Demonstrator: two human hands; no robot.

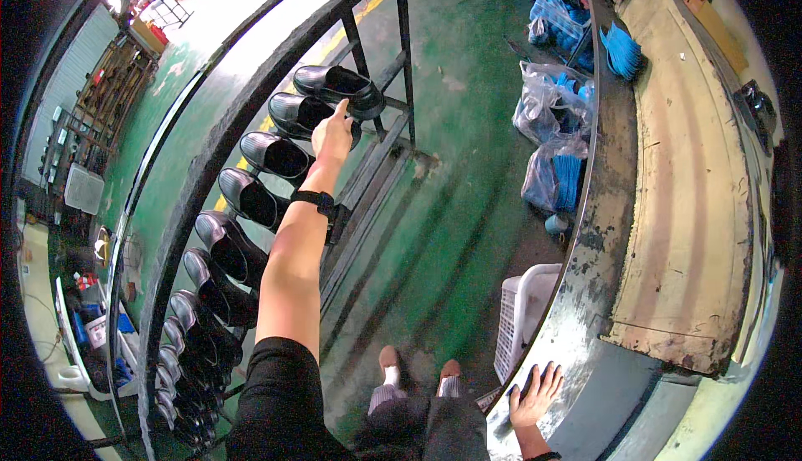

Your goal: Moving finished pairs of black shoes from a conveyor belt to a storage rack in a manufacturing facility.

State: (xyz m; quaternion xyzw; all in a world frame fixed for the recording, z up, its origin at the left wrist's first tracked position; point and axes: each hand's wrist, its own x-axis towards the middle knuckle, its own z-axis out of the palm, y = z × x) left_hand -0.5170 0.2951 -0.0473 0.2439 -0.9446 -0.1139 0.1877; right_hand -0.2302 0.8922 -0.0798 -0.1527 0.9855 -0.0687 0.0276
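My left hand (332, 137) reaches out over the rack with its index finger stretched forward. Its fingertip is at the side of the farthest black shoe (330, 81), by the shoe's opening. Just under the hand is the second black shoe (294, 113), partly covered by it. From there several more black slip-on shoes (271, 153) run toward me in a row along the dark metal rack (219, 139). On the worn metal edge of the bench (585, 327), my right hand (536, 398) lies with its fingers spread, holding nothing.
Beneath the bench's edge are plastic bags with blue pieces (555, 101) and a white plastic basket (520, 315). A blue bundle (621, 50) rests on the bench beside a long tan surface (685, 185). Shelving (104, 85) stands far left. Green floor (451, 185) separates rack and bench.
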